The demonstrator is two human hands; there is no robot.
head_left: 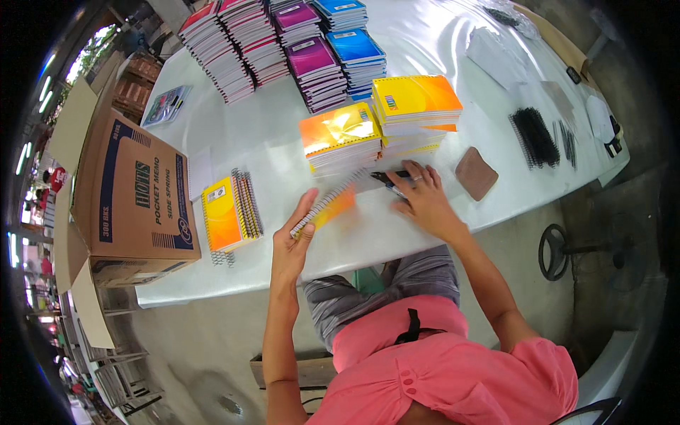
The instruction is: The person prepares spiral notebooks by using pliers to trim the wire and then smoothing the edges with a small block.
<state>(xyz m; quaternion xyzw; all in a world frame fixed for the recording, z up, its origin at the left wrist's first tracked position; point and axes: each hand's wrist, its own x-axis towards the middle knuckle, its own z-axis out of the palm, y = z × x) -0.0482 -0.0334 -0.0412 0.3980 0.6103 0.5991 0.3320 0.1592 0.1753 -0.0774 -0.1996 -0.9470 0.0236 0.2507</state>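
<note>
At a white table (375, 244), left hand (292, 239) gripping an orange spiral notebook (334, 204), right hand (425, 202) grasping black pliers (387, 180)

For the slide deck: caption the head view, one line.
Left hand holds a yellow-orange spiral notebook; right hand rests on a black hand tool.

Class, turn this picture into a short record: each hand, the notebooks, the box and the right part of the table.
Left hand: holds a yellow-orange spiral notebook, blurred
Right hand: on a black-handled tool, grip unclear
Tool tip: near the notebook's coil; contact unclear
Front stacks: two, yellow-orange, just beyond the hands
Back stacks: red, purple and blue
Box: cardboard, at left, flaps open
Left bundle: yellow-orange, beside the box
Right part of table: brown pad, black coils
</note>
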